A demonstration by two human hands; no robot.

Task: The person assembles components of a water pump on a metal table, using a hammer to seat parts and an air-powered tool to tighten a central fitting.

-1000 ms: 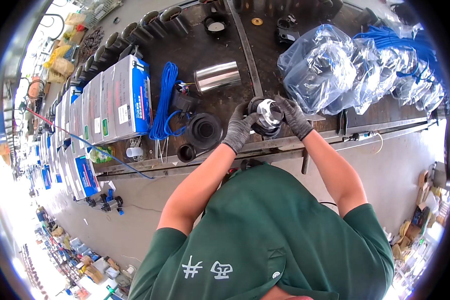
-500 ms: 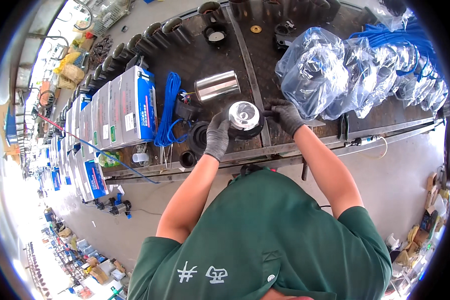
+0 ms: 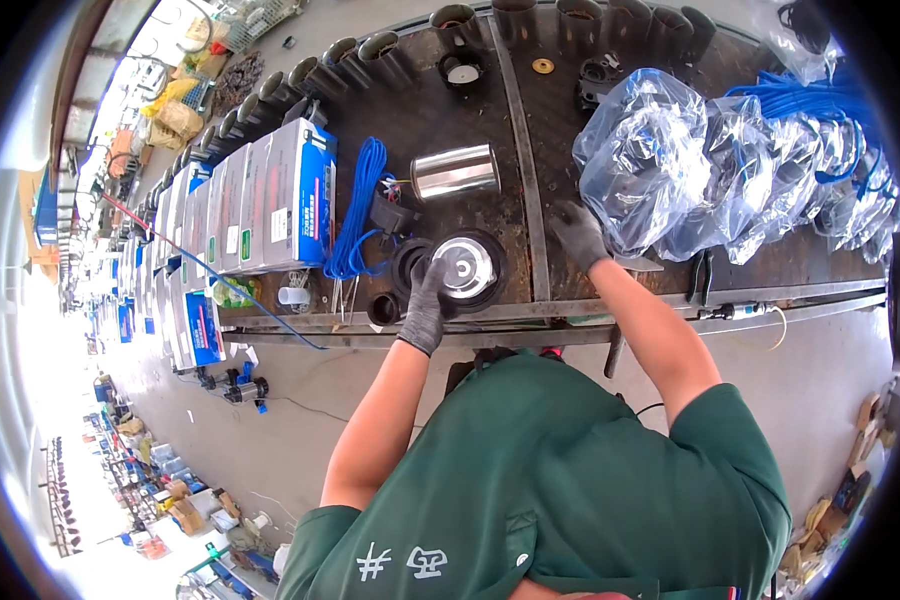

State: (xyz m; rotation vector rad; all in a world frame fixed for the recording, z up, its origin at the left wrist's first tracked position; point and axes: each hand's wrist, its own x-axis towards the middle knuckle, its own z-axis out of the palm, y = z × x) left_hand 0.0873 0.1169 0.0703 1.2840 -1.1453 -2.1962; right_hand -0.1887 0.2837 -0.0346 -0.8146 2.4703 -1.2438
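Note:
A shiny round metal part [image 3: 464, 268] stands by the table's near edge, with a wide black ring [image 3: 497, 262] around its base. My left hand [image 3: 426, 302], in a grey glove, is closed on its left side, thumb and fingers against the metal. My right hand [image 3: 578, 236], also gloved, rests apart from it, right of the table's metal seam and beside a clear plastic bag [image 3: 638, 165]. Its fingers look loosely extended, with nothing visible in them; the fingertips are partly hard to make out. Behind the round part lies a polished metal cylinder [image 3: 456, 173].
Left of my hand are a blue cable coil [image 3: 358, 210], a small black cup [image 3: 384, 309] and grey-blue boxes [image 3: 300, 195]. Dark tubes [image 3: 385, 58] line the far edge. Bagged parts and blue cable [image 3: 800, 95] fill the right; pliers [image 3: 701, 278] lie near the front edge.
The round metal part has shifted left, away from the seam, with my left hand on it. My right hand has come away from its side and sits farther right.

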